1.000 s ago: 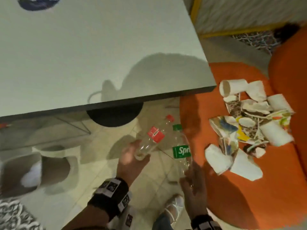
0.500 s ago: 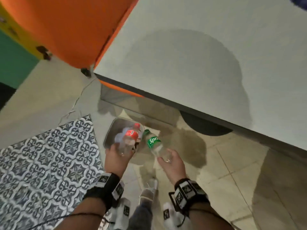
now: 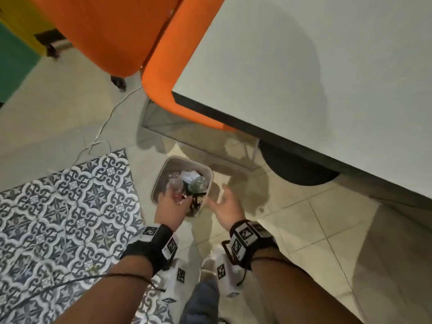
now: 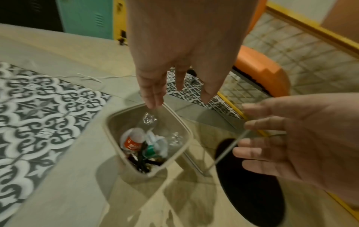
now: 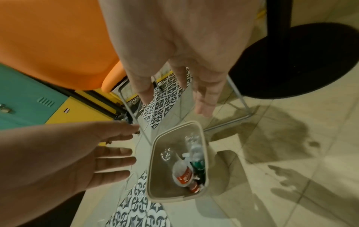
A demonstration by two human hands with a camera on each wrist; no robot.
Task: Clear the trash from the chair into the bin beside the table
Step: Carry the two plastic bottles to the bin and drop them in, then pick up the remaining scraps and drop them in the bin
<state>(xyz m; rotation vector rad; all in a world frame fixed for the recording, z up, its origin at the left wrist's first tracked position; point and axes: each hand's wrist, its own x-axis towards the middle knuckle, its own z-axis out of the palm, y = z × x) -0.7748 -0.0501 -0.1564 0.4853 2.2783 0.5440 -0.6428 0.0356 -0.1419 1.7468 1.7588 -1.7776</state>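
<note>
Above the bin [image 3: 161,175] the air is free, and my fingers [image 4: 153,95] can come straight down to its open mouth. The bottles [image 5: 183,175] and papers fill only the lower part. The tabletop [image 3: 315,78] edge and the orange chair [image 3: 163,73] stand beyond it.

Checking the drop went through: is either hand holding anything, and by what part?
Nothing is held: left hand and right hand are open above the bin.

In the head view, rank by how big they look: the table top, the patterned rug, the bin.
1. table top, largest.
2. patterned rug, though it runs out of frame.
3. bin, smallest, partly behind the left hand; it also sits farthest from the camera.
</note>
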